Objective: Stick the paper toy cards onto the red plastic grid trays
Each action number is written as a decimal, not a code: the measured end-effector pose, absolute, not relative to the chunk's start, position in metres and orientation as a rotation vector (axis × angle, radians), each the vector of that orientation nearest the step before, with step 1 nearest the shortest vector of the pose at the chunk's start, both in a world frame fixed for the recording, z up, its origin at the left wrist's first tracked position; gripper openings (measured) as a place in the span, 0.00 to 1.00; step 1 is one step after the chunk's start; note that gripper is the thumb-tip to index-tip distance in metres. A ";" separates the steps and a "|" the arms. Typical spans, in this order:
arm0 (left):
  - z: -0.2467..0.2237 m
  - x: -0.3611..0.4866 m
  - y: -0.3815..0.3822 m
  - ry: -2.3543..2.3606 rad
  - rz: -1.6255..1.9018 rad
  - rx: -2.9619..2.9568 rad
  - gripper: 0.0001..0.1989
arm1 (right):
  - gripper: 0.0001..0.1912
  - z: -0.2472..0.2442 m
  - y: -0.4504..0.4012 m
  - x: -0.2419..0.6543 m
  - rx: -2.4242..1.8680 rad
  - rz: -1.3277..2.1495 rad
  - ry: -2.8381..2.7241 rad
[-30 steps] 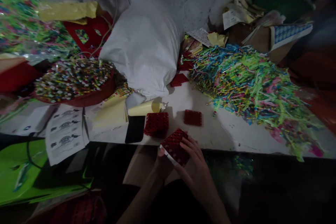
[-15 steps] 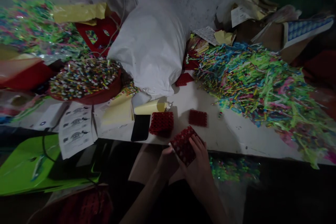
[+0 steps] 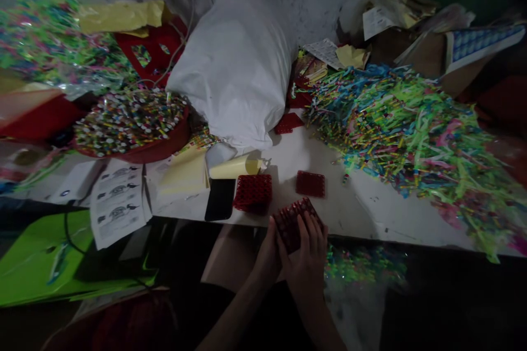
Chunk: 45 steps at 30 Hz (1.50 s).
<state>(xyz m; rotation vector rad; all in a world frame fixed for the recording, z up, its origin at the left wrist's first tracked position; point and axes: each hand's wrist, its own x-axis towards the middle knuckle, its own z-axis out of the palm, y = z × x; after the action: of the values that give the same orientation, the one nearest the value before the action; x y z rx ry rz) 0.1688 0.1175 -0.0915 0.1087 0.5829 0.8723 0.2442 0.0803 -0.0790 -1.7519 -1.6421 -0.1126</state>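
Observation:
Between my two hands, at the table's front edge, is a dark red perforated block (image 3: 290, 223). My left hand (image 3: 269, 252) grips its left side. Over its right side and top lie the bent fingers of my right hand (image 3: 307, 247). A stack of similar red pieces (image 3: 253, 193) rests on the table just left of the block. One flat red piece (image 3: 310, 184) lies behind my right hand. Beside the stack, on the left, is a black phone (image 3: 220, 199).
A large white sack (image 3: 239, 66) stands at the back centre. Piles of colourful sticks with ribbons (image 3: 403, 126) cover the right side. A red basin of beaded sticks (image 3: 156, 149), yellow sheets (image 3: 185, 170) and printed papers (image 3: 119, 203) are at the left.
The red block has turned and tilted in my hands. My left hand has moved up along its left side, and my right fingers have shifted slightly on it.

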 end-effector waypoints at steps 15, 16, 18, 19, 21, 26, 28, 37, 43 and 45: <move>-0.107 0.173 0.122 0.717 0.876 0.285 0.19 | 0.35 -0.106 0.081 0.278 -1.773 -0.193 -1.696; -0.109 0.176 0.120 0.676 0.865 0.260 0.19 | 0.35 -0.110 0.082 0.281 -1.783 -0.181 -1.673; -0.113 0.179 0.115 0.631 0.863 0.223 0.18 | 0.35 -0.118 0.083 0.286 -1.789 -0.161 -1.659; -0.116 0.179 0.114 0.628 0.868 0.219 0.18 | 0.35 -0.122 0.083 0.287 -1.786 -0.164 -1.660; -0.120 0.178 0.115 0.673 0.875 0.256 0.18 | 0.34 -0.126 0.082 0.288 -1.789 -0.174 -1.675; -0.131 0.174 0.136 0.898 0.843 0.517 0.20 | 0.25 -0.138 0.081 0.297 -1.812 -0.253 -1.733; -0.136 0.175 0.143 0.839 0.801 0.610 0.21 | 0.23 -0.149 0.083 0.306 -1.801 -0.280 -1.736; -0.098 0.118 0.145 0.874 0.520 1.054 0.17 | 0.23 -0.201 0.102 0.338 -1.764 -0.057 -1.703; -0.047 0.002 0.214 1.318 1.258 0.899 0.16 | 0.29 -0.192 0.107 0.331 -1.862 -0.175 -1.502; -0.060 -0.021 0.237 1.512 1.290 0.918 0.16 | 0.28 -0.190 0.106 0.328 -1.883 -0.169 -1.448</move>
<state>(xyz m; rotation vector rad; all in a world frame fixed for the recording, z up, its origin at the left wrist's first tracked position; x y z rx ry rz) -0.0207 0.2367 -0.0596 0.9185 1.5123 1.2901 0.3284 0.1065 -0.1898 -1.8827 -1.4484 -0.1688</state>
